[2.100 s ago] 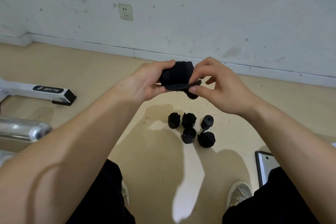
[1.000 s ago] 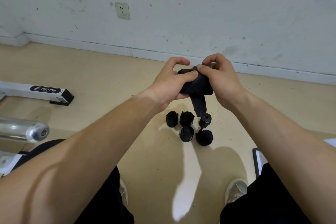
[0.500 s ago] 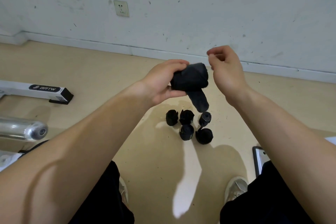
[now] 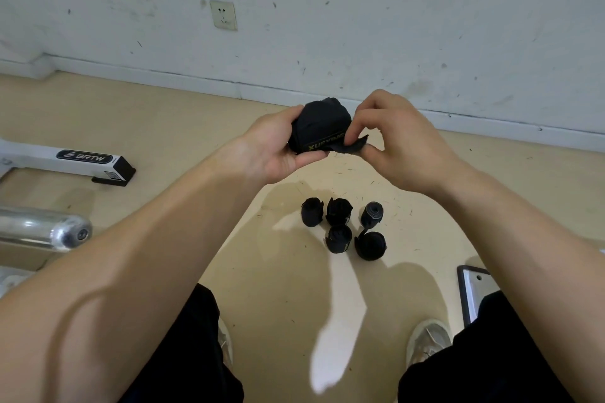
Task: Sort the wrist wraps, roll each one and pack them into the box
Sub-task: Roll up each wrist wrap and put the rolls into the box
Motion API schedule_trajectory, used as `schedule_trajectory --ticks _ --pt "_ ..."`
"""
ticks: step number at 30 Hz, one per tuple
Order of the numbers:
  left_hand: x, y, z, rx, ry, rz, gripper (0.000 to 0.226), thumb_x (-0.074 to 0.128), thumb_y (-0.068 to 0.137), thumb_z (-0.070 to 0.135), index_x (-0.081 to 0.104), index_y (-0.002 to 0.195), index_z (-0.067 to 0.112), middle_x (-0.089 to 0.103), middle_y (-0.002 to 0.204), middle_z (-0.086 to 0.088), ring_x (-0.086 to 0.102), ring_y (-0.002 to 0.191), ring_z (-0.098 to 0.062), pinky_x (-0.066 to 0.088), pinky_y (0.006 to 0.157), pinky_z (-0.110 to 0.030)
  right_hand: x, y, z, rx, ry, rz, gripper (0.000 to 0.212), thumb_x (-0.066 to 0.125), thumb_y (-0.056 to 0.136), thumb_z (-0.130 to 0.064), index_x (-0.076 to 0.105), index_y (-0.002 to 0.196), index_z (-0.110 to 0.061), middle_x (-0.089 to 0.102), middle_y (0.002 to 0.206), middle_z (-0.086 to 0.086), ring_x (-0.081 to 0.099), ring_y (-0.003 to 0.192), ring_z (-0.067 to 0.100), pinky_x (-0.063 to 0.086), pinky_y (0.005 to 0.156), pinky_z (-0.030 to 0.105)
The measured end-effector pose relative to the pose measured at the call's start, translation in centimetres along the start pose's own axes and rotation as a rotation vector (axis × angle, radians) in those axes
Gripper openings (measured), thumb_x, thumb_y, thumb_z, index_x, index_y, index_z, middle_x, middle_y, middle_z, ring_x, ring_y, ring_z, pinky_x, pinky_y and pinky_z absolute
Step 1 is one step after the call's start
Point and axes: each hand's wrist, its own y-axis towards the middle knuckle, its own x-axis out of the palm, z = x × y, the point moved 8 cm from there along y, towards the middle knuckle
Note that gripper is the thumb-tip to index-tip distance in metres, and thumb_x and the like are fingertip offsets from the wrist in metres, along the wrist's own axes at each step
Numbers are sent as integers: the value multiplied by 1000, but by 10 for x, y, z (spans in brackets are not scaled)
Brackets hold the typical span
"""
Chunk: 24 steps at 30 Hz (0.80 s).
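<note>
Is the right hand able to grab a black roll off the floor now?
Probably not yet: the right hand pinches the tail of the wrap the left hand grips. Nothing covers the floor rolls, so once it lets go, the way looks free.

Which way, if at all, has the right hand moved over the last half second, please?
Yes: against the skirting board, the right hand has dipped and its fingertips dropped leftward below it, pinching the wrist wrap.
</note>
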Motion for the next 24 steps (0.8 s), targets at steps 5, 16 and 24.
schedule_trajectory --ticks 5,16,24 --pt "7 -1 -15 37 19 42 30 48 110 34 65 117 11 71 106 -13 75 82 -27 66 68 -39 6 4 -4 -37 15 -16 9 75 89 -16 75 90 -25 52 103 -11 49 107 18 41 89 33" --pt "26 -5 -30 -5 -41 -37 31 44 111 33 61 123 10 67 123 -18 72 107 -33 66 73 -41 14 7 23 195 322 143 23 71 90 -17 59 88 -37 47 110 -5 50 110 15 37 92 13" --pt "28 -11 -26 -55 60 -126 26 51 108 28 69 120 15 74 114 -11 76 95 -28 65 64 -35 43 -2 32 459 837 -69 28 59 102 -30 55 129 -22 66 118 -1 70 103 18 60 90 42"
